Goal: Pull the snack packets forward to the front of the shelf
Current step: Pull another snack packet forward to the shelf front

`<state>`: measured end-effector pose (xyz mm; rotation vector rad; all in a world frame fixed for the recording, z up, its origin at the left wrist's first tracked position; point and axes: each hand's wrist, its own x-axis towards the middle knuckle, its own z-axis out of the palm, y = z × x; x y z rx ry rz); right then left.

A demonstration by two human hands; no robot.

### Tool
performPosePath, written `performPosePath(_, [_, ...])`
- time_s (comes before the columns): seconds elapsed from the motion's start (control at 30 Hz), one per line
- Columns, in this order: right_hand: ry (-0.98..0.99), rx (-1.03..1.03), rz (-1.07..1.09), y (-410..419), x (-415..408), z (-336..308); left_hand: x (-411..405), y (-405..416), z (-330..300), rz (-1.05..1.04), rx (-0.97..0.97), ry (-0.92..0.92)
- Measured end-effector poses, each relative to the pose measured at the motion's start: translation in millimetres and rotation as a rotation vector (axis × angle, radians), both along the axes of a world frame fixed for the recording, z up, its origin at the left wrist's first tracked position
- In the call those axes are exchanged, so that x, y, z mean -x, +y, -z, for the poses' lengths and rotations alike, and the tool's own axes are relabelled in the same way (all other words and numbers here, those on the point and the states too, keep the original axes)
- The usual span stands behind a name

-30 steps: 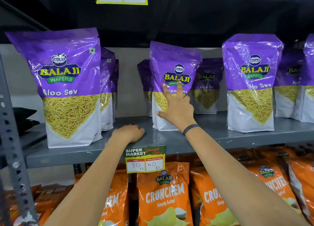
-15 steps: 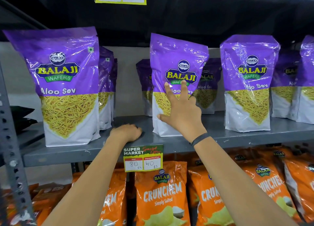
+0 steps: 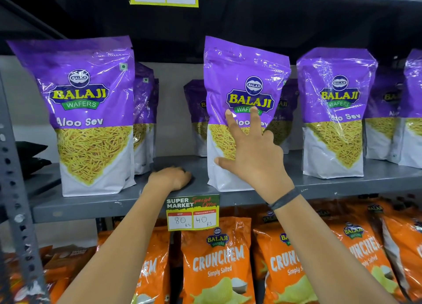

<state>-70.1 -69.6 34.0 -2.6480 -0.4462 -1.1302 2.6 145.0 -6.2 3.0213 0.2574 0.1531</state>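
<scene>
On the grey shelf [image 3: 127, 203], purple Aloo Sev packets stand upright in a row. The middle packet [image 3: 242, 84] stands near the front edge, leaning slightly left at the top, and the right hand [image 3: 253, 157] lies against its face. That hand is spread wide: the fingers [image 3: 233, 125] reach up to the logo and the thumb presses the white lower part on the packet's left side. It lies flat on the front and grips nothing that can be seen; whether any finger curls round the packet's far edge cannot be told. A dark band [image 3: 284, 199] circles the wrist.

The left hand [image 3: 170, 178] rests on the bare shelf just left of that packet, curled loosely with knuckles up, holding nothing.

Behind the middle packet two more packets [image 3: 195, 111] sit well back near the rear wall. The left packet [image 3: 91, 111] stands at the front edge with others [image 3: 145, 121] tucked behind it. The right packet [image 3: 335, 111] stands a little back from the edge, with more [image 3: 413, 111] beside and behind it.

A price tag [image 3: 193, 212] hangs from the shelf edge below the left hand, reading 80 and 40. Orange Crunchem packets [image 3: 217, 262] fill the shelf beneath.
</scene>
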Motion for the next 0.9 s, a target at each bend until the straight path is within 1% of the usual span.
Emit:
performPosePath(0.27, [-0.015, -0.005, -0.008, -2.9, 5.5, -0.1, 0.1, 0.7, 0.2, 0.011, -0.025, -0.002])
performPosePath(0.37, [-0.011, -0.028, -0.057, -6.9, 5.6, 1.4, -0.3, 0.6, 0.5, 0.009, -0.03, -0.002])
performPosePath(0.5, [0.039, -0.111, -0.134, -14.6, 7.8, 11.0, -1.3, 0.0, 0.7, -0.001, -0.045, 0.017])
performPosePath(0.67, [-0.219, -0.201, -0.148, -16.4, 17.1, 40.5, -1.9, -1.2, 0.2, -0.004, -0.038, 0.005])
performPosePath(0.7, [-0.233, -0.223, -0.158, -15.0, 18.3, 45.8, -2.1, -1.1, 0.4, -0.007, -0.032, 0.001])
performPosePath(0.77, [-0.195, -0.24, -0.16, -10.9, 19.0, 52.7, -1.8, -1.4, 0.9, -0.009, -0.024, -0.008])
performPosePath(0.9, [-0.175, -0.252, -0.107, -1.8, 17.5, 55.2, -0.7, -2.3, 0.9, -0.014, -0.012, -0.019])
